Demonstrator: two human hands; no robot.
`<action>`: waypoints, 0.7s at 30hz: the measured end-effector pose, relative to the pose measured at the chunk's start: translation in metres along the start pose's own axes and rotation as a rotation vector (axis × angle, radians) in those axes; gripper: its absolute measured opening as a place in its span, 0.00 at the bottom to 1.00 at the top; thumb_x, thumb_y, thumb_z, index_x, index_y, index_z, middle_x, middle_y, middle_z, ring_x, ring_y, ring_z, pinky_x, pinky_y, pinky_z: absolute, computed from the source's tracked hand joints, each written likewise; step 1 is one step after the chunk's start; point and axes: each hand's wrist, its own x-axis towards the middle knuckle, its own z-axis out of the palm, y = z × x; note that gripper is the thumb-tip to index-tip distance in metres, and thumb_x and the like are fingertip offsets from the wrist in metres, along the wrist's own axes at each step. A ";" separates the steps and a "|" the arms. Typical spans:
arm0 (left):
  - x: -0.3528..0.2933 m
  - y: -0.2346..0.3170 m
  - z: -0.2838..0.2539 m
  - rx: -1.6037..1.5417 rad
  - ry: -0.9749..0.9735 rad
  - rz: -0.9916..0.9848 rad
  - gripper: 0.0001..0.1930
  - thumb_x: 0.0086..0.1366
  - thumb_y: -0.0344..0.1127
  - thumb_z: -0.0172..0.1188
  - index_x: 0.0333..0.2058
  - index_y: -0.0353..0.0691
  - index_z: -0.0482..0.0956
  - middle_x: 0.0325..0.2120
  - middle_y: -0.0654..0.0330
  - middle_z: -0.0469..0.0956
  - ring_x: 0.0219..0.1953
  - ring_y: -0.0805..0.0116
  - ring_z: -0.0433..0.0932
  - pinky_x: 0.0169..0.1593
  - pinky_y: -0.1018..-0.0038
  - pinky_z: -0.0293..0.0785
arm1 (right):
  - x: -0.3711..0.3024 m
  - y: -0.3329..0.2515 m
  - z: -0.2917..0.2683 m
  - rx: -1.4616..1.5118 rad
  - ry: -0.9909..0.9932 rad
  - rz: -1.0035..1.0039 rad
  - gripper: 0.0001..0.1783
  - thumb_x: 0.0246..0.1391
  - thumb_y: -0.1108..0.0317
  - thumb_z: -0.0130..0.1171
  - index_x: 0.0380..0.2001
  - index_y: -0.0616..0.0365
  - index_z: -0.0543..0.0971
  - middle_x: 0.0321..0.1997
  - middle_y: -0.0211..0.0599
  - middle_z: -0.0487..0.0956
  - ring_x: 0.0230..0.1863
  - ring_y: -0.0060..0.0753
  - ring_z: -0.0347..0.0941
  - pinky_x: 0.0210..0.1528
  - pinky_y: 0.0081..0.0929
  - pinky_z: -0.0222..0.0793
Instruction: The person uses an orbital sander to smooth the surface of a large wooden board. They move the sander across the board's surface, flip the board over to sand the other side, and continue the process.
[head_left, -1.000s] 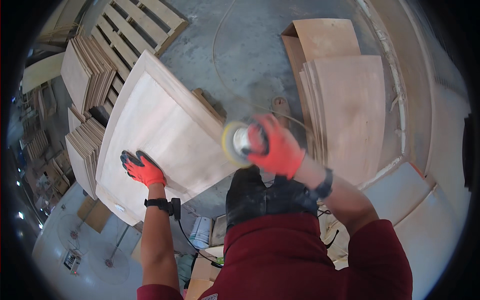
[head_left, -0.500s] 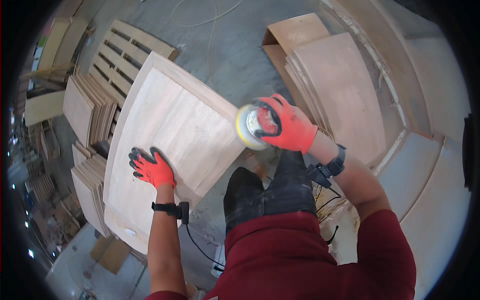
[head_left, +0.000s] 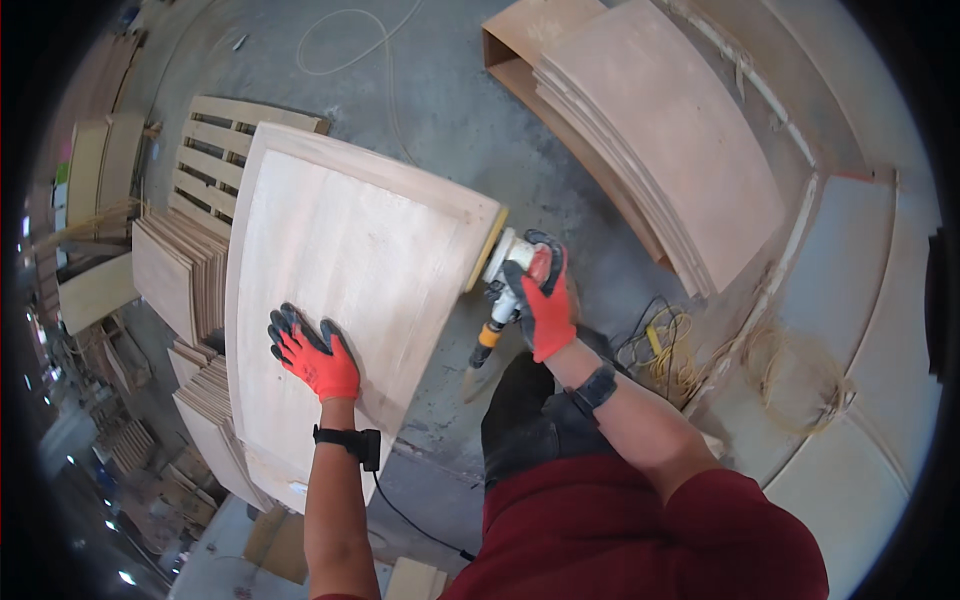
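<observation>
In a red and black glove, my left hand point(head_left: 315, 357) lies flat with fingers spread on a pale wooden panel point(head_left: 370, 240) that has a raised frame-like border. My right hand point(head_left: 543, 300), gloved the same way, is wrapped round a handheld sander point(head_left: 510, 265). The sander's yellow-edged pad is turned sideways against the panel's right end edge. From the tool a hose with an orange collar point(head_left: 489, 335) hangs downward.
Stacked wooden boards point(head_left: 670, 130) stand at the upper right. More stacked panels point(head_left: 175, 270) and a slatted pallet point(head_left: 210, 160) are at the left. A thin hose point(head_left: 390, 85) crosses the floor; yellow cord point(head_left: 675, 345) lies coiled at right.
The sander has tilted from facing the panel's right corner to standing against its end edge. My left hand stays flat on the panel. The whole view has shifted.
</observation>
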 end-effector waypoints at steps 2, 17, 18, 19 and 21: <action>-0.001 -0.005 0.003 0.021 0.009 0.023 0.34 0.68 0.44 0.56 0.68 0.34 0.59 0.72 0.44 0.53 0.75 0.47 0.45 0.75 0.49 0.35 | -0.013 0.029 -0.009 -0.213 -0.004 -0.105 0.35 0.54 0.73 0.67 0.62 0.53 0.61 0.52 0.40 0.71 0.47 0.31 0.74 0.48 0.31 0.74; 0.005 0.007 0.008 -0.011 0.076 0.214 0.37 0.67 0.53 0.55 0.69 0.40 0.59 0.72 0.49 0.53 0.76 0.49 0.45 0.75 0.46 0.35 | -0.044 0.083 -0.011 -0.406 0.078 -0.311 0.34 0.54 0.67 0.69 0.61 0.52 0.65 0.54 0.40 0.75 0.43 0.26 0.77 0.41 0.30 0.77; 0.006 0.004 0.009 -0.007 0.054 0.212 0.37 0.67 0.54 0.55 0.69 0.40 0.60 0.72 0.49 0.53 0.76 0.49 0.45 0.75 0.46 0.36 | -0.066 0.086 0.001 -0.335 0.052 -0.211 0.35 0.53 0.67 0.69 0.61 0.52 0.65 0.54 0.40 0.75 0.47 0.27 0.76 0.45 0.32 0.76; 0.006 0.000 0.010 0.006 0.033 0.215 0.37 0.67 0.55 0.54 0.69 0.40 0.60 0.72 0.48 0.54 0.76 0.49 0.45 0.75 0.46 0.36 | -0.091 0.092 0.015 -0.265 0.035 -0.112 0.36 0.52 0.67 0.70 0.62 0.52 0.65 0.55 0.39 0.75 0.51 0.28 0.74 0.49 0.33 0.75; 0.005 0.003 0.011 -0.016 0.054 0.242 0.37 0.69 0.56 0.53 0.69 0.40 0.60 0.72 0.48 0.53 0.76 0.50 0.45 0.75 0.47 0.35 | -0.117 0.136 0.010 -0.280 0.094 -0.169 0.37 0.52 0.67 0.71 0.62 0.52 0.65 0.56 0.38 0.74 0.55 0.29 0.71 0.56 0.34 0.71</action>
